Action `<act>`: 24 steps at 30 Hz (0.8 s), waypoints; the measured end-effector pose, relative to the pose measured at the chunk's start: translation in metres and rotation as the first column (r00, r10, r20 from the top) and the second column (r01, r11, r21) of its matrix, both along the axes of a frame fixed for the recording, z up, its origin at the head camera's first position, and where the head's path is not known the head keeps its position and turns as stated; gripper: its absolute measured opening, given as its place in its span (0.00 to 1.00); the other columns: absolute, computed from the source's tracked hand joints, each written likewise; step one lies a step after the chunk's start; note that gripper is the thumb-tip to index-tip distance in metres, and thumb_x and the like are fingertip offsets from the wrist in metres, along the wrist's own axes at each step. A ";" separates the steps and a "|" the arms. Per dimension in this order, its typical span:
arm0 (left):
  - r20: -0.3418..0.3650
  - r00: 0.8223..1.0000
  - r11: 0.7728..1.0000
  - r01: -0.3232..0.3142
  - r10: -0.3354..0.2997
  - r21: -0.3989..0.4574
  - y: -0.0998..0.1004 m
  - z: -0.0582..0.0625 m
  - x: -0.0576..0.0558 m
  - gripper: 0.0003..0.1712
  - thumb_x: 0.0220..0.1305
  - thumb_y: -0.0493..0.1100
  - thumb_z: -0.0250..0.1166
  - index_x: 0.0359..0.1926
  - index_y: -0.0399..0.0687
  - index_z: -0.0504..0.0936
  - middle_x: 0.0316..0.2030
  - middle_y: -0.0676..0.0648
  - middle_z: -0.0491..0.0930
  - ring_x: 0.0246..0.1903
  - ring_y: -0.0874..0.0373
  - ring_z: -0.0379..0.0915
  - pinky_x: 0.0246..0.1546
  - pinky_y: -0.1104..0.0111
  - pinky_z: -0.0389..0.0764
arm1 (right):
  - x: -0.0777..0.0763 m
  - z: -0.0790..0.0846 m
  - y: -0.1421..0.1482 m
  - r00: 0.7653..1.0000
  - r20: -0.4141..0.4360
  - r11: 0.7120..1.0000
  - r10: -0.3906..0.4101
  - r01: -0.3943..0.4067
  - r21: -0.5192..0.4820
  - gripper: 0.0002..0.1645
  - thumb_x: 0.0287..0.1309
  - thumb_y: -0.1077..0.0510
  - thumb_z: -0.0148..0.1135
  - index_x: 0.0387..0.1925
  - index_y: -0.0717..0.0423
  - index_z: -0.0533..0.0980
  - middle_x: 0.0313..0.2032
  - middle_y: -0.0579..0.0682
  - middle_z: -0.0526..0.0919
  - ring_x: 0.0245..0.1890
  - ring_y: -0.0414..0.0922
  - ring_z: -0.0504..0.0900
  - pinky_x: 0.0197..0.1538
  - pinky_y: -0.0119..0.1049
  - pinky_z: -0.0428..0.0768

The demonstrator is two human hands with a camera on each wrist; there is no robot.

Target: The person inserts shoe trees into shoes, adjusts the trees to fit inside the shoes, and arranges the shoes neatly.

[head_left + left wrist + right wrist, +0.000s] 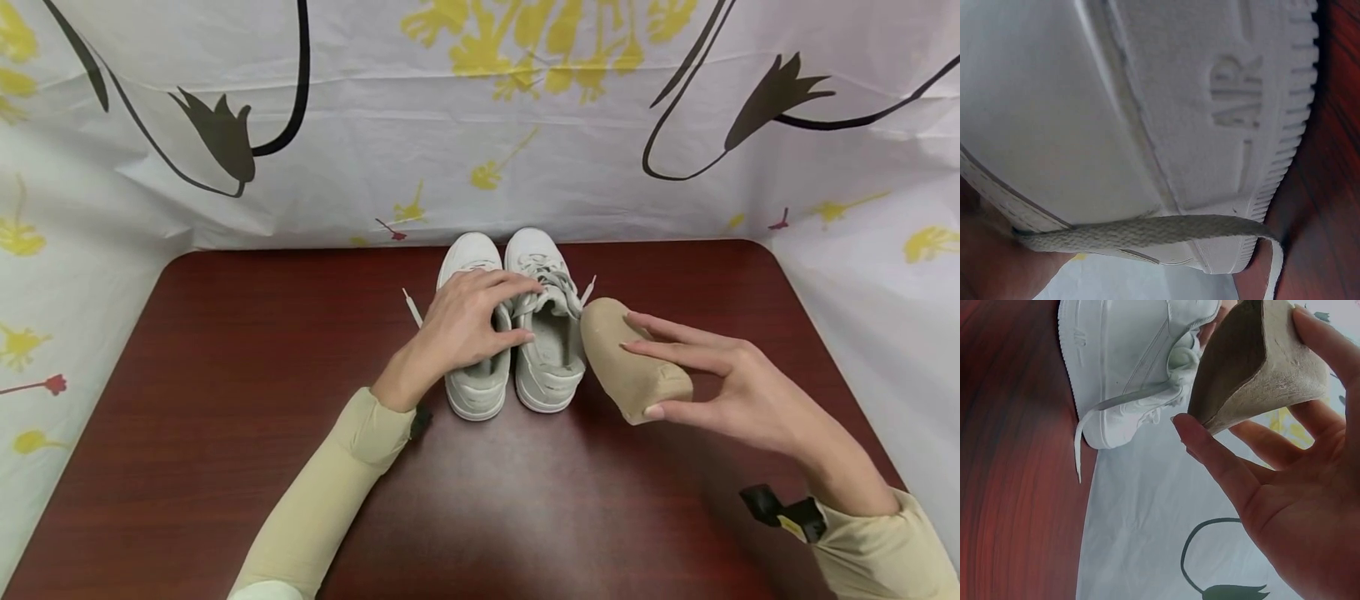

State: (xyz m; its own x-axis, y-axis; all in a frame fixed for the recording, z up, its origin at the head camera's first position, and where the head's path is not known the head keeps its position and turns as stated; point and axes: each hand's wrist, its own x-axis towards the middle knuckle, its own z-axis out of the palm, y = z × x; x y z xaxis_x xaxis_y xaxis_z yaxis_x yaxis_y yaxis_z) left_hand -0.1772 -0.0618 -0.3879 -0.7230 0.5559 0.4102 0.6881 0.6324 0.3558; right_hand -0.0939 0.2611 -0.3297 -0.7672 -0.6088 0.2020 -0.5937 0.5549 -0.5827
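A pair of white sneakers stands side by side on the table, toes toward the back: the left sneaker (480, 392) and the right sneaker (551, 387). My left hand (468, 317) lies across the left sneaker, thumb and fingers spread apart. Its fingertips reach the inner edge of the right sneaker's opening; whether they touch it is unclear. My right hand (738, 387) holds a tan moulded-pulp shoe insert (626, 362) between thumb and fingers, just right of the right sneaker. Its hollow underside (1232, 359) shows in the right wrist view.
Loose lace ends (1147, 231) hang out beside the sneakers. The dark red wooden table (300, 333) has rounded back corners. A white patterned cloth (337, 167) hangs behind it and along both sides.
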 end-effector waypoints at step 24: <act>0.014 1.000 1.000 -0.011 0.011 0.010 0.002 0.001 0.002 0.29 0.58 0.54 0.71 0.62 0.61 0.80 0.59 0.53 0.78 0.60 0.53 0.72 0.57 0.57 0.70 | 0.000 0.010 -0.013 0.993 0.020 0.993 0.115 -0.116 0.029 0.40 0.46 0.53 0.80 0.63 0.43 0.76 0.70 0.48 0.68 0.69 0.45 0.68 0.65 0.24 0.64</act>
